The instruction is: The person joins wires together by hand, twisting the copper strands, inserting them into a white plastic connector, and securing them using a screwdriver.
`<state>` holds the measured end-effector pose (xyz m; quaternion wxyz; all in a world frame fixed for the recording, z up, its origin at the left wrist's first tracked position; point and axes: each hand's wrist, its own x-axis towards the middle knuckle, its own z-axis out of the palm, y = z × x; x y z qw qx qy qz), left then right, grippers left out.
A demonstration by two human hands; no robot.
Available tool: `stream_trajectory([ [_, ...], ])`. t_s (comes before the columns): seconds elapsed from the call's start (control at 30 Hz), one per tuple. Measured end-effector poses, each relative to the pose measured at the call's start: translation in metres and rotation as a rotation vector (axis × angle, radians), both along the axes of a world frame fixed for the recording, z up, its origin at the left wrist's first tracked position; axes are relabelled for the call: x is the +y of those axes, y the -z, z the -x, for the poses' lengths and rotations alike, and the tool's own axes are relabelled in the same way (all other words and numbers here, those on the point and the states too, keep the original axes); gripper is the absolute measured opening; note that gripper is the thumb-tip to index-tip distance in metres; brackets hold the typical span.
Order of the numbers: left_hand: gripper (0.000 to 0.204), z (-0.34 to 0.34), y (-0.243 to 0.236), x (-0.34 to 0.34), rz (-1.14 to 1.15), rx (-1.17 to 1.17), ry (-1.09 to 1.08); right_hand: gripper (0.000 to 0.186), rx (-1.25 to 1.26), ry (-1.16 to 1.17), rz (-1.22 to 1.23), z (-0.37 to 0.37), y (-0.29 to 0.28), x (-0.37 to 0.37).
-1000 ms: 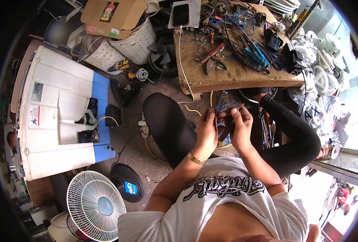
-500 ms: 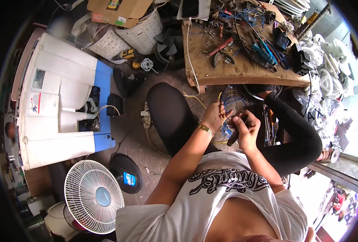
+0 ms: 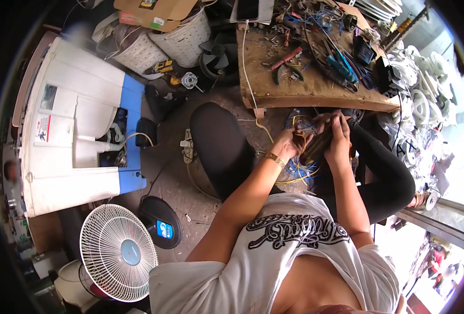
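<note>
Beyond your knees, the worn wooden tabletop (image 3: 266,86) is strewn with scraps, and a red-handled tool (image 3: 287,58) lies on it, well apart from a tangle of blue wire (image 3: 323,21) farther back. A phone (image 3: 247,9) sits at the far left corner, and a pale cable (image 3: 248,78) runs from it down past the front edge. To your left, white perforated baskets (image 3: 187,42) stand behind a large white and blue casing (image 3: 57,172), while a fan (image 3: 131,251) with a white grille is nearer you, above the dingy floor (image 3: 172,170). White rings (image 3: 423,107) are heaped at the right, beside the bright opening.

Between your legs, your left hand (image 3: 288,145) is curled round yellow wire (image 3: 301,138), above blue and yellow strands (image 3: 299,170). Your right hand (image 3: 339,137) is just beside it, its fingers bunched (whether they grip anything, I cannot tell). Between the hands is a dark brownish shape (image 3: 317,149), too blurred to name. The upper edge cuts off the phone and a cardboard box (image 3: 159,14); the view outside at the lower right is washed out.
</note>
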<state>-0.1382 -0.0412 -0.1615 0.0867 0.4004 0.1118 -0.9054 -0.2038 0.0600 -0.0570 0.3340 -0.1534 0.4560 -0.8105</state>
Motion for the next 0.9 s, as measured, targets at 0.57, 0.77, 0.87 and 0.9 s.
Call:
stream_trajectory([
  [0.57,0.019,-0.014,0.251,-0.051,0.530,-1.219,0.065,0.024,0.205,-0.228,-0.272,-0.068,-0.040,0.045],
  [0.77,0.024,-0.002,0.199,-0.050,0.668,-0.992,0.338,0.027,-0.430,-0.049,-0.140,0.044,-0.065,0.061],
  [0.87,0.030,-0.081,0.225,-0.093,0.908,-1.273,0.943,0.021,-0.544,-0.117,0.276,0.077,-0.108,0.081],
  [0.9,0.032,-0.084,0.227,-0.097,0.896,-1.311,0.922,0.020,-0.470,-0.174,0.340,0.108,-0.118,0.102],
])
